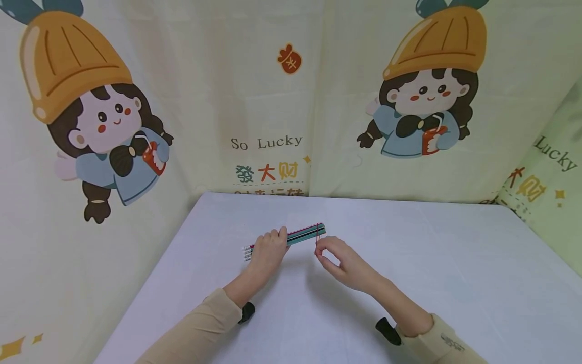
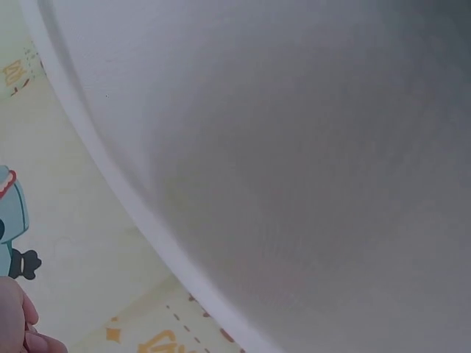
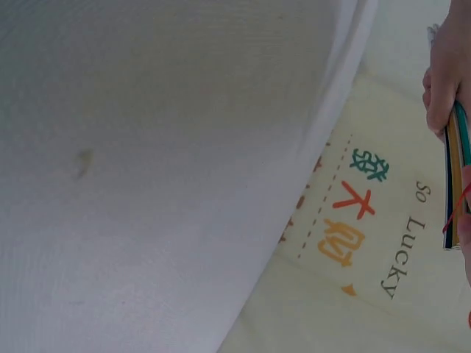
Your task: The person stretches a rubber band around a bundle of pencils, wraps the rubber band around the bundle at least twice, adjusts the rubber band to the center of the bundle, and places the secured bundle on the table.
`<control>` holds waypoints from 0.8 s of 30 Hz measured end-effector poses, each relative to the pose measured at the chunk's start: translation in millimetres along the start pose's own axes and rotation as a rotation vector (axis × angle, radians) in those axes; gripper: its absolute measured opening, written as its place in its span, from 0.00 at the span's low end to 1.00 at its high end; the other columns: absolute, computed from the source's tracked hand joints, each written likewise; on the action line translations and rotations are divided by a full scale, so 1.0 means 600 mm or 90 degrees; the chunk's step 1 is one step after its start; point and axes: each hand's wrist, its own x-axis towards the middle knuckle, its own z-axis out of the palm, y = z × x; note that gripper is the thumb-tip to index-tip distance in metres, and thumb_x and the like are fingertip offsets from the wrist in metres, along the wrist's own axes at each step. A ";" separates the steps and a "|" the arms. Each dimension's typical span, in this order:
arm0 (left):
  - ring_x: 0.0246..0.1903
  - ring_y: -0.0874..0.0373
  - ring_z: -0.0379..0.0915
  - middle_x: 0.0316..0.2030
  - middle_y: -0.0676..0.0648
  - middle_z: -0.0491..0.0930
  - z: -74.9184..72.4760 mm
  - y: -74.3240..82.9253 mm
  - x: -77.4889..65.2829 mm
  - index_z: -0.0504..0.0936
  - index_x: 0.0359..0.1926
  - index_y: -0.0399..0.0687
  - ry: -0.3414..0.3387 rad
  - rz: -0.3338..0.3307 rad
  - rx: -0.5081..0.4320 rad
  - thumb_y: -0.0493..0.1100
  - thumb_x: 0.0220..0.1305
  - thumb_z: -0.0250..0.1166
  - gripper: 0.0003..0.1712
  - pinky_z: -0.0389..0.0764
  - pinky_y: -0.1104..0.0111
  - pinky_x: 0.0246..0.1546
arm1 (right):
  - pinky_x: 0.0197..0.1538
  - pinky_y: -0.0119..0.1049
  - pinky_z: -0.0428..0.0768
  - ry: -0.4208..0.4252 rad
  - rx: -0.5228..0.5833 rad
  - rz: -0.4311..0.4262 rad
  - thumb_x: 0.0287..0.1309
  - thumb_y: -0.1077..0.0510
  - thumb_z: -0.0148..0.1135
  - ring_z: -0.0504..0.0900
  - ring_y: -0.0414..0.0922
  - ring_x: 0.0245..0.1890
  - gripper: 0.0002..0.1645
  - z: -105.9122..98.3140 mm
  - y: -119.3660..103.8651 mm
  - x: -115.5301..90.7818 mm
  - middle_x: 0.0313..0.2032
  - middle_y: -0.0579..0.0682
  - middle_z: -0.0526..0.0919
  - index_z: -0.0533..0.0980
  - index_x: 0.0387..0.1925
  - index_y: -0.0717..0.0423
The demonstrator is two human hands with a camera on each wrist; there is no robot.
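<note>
My left hand (image 1: 269, 248) grips a bundle of pencils (image 1: 305, 234) around its middle, above the table. The pencils are green, black and red-striped, with white ends sticking out at the left. A thin red band (image 1: 317, 237) runs across the bundle near its right end and stretches down to my right hand (image 1: 343, 264), whose thumb and index finger pinch it. In the right wrist view the bundle (image 3: 454, 176) also shows a yellow-orange pencil, and my right fingers are cut off by the frame's edge. Only part of a hand (image 2: 22, 323) shows in the left wrist view.
A white-covered table (image 1: 436, 263) lies beneath both hands. Behind it hangs a cream curtain (image 1: 204, 101) printed with cartoon figures and lettering. Black straps show at both wrists, beside the beige sleeves (image 1: 195, 323).
</note>
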 end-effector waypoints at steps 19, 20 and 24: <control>0.13 0.57 0.69 0.15 0.46 0.71 -0.007 0.009 0.021 0.68 0.27 0.41 -0.002 -0.075 0.008 0.49 0.48 0.71 0.21 0.68 0.70 0.14 | 0.40 0.37 0.79 0.099 0.492 0.147 0.55 0.72 0.55 0.83 0.43 0.26 0.16 0.041 -0.006 -0.002 0.30 0.55 0.84 0.71 0.45 0.81; 0.14 0.57 0.69 0.15 0.46 0.71 -0.008 0.010 0.022 0.68 0.28 0.41 -0.011 -0.085 0.007 0.49 0.49 0.71 0.22 0.68 0.70 0.14 | 0.42 0.37 0.79 0.119 0.518 0.173 0.56 0.71 0.55 0.83 0.42 0.28 0.17 0.042 -0.008 -0.003 0.31 0.52 0.84 0.71 0.47 0.79; 0.13 0.57 0.68 0.16 0.45 0.71 -0.013 0.012 0.028 0.67 0.27 0.41 -0.017 -0.118 -0.001 0.49 0.48 0.71 0.22 0.69 0.70 0.15 | 0.46 0.33 0.77 0.193 0.624 0.233 0.60 0.68 0.52 0.83 0.39 0.29 0.19 0.048 -0.014 -0.004 0.31 0.46 0.84 0.75 0.52 0.58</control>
